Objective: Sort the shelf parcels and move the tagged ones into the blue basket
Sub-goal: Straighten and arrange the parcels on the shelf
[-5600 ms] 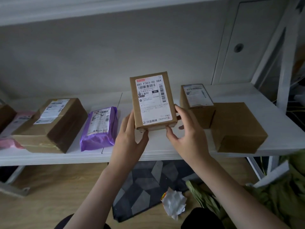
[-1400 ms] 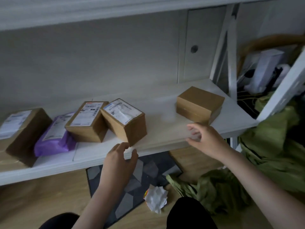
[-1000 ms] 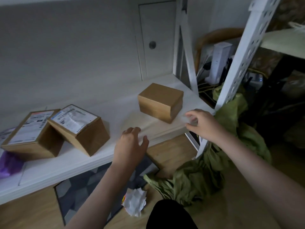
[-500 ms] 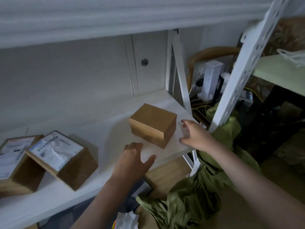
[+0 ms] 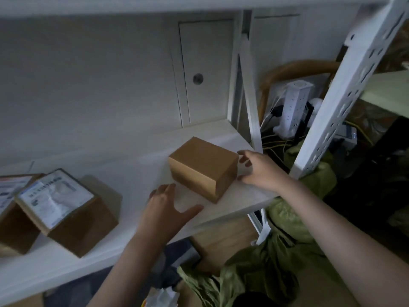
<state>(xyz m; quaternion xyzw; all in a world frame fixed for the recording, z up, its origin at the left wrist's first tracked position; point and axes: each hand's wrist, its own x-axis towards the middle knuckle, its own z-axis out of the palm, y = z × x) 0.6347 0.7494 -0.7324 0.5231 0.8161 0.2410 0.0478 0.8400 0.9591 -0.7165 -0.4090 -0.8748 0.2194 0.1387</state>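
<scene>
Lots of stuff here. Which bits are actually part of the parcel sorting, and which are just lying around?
Part of the job:
plain brown box, between the left hand and right hand
labelled box
second labelled box
white shelf

Just lying about:
green cloth
power strip tower
crumpled paper

This looks like a cluttered storage corner of a home, used for handling parcels. A white metal shelf (image 5: 132, 173) with perforated uprights (image 5: 345, 96) holds cardboard parcels (image 5: 202, 168), some bearing shipping labels (image 5: 55, 196), against a pale panelled wall. Beside it a tower power strip (image 5: 295, 107) trails cables, crumpled green fabric (image 5: 254, 273) lies on a wooden floor (image 5: 221, 238), and a patterned mat (image 5: 172, 260) lies below.
</scene>
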